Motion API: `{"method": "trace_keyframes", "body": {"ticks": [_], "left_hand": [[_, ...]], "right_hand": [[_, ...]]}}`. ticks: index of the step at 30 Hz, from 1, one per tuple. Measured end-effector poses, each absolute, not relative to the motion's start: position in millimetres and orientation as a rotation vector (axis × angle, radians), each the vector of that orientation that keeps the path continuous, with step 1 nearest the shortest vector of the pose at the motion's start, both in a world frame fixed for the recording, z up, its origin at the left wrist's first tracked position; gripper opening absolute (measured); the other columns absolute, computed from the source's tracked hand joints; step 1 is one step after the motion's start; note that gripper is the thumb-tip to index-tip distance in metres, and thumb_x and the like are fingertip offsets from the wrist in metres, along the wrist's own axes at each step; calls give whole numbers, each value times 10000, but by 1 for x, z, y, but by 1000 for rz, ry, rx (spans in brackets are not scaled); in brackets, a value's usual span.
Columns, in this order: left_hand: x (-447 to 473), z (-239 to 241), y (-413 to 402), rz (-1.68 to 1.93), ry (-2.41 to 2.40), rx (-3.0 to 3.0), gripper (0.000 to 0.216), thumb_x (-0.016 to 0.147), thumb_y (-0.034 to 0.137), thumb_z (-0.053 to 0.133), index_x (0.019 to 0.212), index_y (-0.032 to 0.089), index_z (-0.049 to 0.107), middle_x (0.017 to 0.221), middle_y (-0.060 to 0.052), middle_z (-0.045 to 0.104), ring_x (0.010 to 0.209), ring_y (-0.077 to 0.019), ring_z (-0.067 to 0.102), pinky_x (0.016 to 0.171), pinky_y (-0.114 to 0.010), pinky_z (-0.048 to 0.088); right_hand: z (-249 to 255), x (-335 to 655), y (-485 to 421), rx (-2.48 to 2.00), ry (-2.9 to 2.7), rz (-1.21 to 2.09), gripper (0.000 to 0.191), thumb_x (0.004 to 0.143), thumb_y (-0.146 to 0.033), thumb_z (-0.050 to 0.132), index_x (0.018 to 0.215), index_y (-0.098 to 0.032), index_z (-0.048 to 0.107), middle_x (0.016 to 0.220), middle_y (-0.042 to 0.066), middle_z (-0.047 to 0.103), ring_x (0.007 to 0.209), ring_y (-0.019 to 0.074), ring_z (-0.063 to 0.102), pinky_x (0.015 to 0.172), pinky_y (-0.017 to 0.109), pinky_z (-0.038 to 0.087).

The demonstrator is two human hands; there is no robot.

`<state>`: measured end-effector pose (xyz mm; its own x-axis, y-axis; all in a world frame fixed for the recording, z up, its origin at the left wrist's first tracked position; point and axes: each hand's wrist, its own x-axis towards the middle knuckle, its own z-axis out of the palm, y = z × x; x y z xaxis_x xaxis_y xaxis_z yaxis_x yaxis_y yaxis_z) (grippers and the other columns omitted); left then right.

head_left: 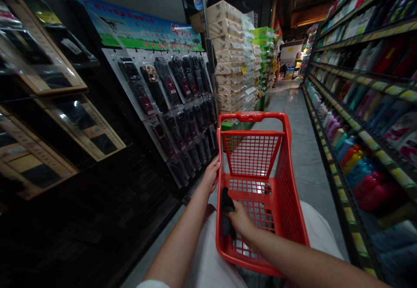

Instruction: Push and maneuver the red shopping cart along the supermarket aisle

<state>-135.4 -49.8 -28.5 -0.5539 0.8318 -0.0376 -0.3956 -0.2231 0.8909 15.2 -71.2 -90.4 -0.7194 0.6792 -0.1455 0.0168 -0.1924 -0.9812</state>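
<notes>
Inside the red basket (295, 192), against its L wall, the R grip (239, 218) is closed on a black item (227, 225); the item's lower part is dark, exact shape hard to tell. Just beyond that wall, up & L of the R grip, the L grip (212, 176) touches the basket's outer side; its fingertips are partly hidden, so can't tell if it's clamped on or just resting. Below & around the R grip: the basket's mesh floor; ahead of it, a mesh panel (252, 153) w/ the red top bar (250, 117) above & beyond. White clothing (205, 257) shows either side of the basket, nearer the wearer than the L grip.

Further out, ahead-L of the L grip: a rack of dark pkgd goods (167, 79) hung in rows, blue/green sign (146, 23) over it. Well L of the L grip: boxed sets (87, 123) w/ clear fronts. Past both grips, straight ahead: stacked cartons (228, 57), then green boxes (263, 40) & a grey floor (298, 105). Well R of the R grip: long shelving (358, 86) w/ multicol. bottles (355, 157), some blurred.
</notes>
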Motion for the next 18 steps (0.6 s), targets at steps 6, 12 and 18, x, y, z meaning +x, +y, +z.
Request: {"method": "trace_keyframes", "body": {"ticks": [6,12,18], "left_hand": [[-128,-32,-49,1977,1278,636,507,765,302,731,1252,185,651,1146,-83,725,979,-212,680,955,-356,488],[-125,-35,-49,1999,1183,621,516,777,314,712,1274,201,632,1114,-86,734,1009,-233,680,958,-397,492],[-125,-44,-43,2134,1342,654,369,774,283,705,1130,187,709,1184,-89,709,1149,-251,618,1065,-419,404]], "right_hand": [[-57,-16,-35,-785,-1419,1909,279,616,-189,545,871,-177,657,826,26,703,783,197,629,762,321,501],[-93,-5,-47,-969,-1675,2062,110,563,-152,540,656,-197,578,593,-18,602,661,203,608,667,333,504],[-44,-22,-24,-794,-1469,1971,220,590,-211,571,801,-187,630,750,16,681,748,202,637,718,315,510]]}}
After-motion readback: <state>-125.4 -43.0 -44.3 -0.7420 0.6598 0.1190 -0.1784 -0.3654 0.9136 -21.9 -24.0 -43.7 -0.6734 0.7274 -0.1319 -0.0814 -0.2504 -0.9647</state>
